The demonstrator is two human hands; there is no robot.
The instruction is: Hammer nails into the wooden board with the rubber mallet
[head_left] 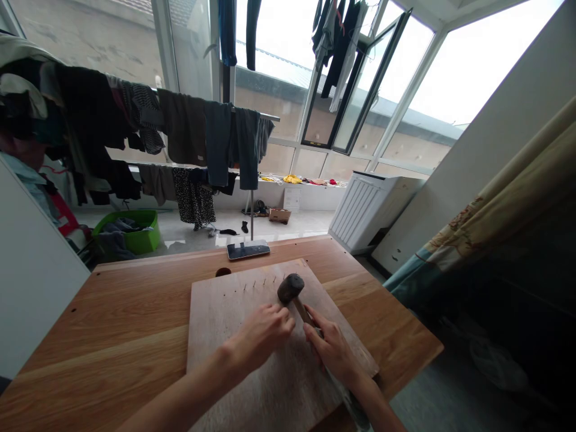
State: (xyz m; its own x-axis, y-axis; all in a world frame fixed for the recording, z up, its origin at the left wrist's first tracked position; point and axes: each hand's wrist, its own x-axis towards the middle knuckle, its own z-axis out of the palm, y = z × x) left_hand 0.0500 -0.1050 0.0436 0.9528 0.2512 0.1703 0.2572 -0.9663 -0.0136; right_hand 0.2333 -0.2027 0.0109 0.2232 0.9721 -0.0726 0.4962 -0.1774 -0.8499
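A wooden board [225, 324] lies on the table, with several nails [264, 281] standing in a row near its far edge. My right hand [330, 345] is wrapped round the handle of a mallet [291, 288], whose dark head is held over the right part of that row. Just left of the mallet, my left hand [270, 327] is closed low over the board, fingers curled together. Whatever its fingertips hold, if anything, is hidden from this side.
On the wooden table [112, 336], a phone [248, 249] lies beyond the board, near a small dark round object [223, 272]. A clothes rack, a green basin [148, 231] and a white appliance [373, 207] stand behind. A curtain [477, 222] hangs at right.
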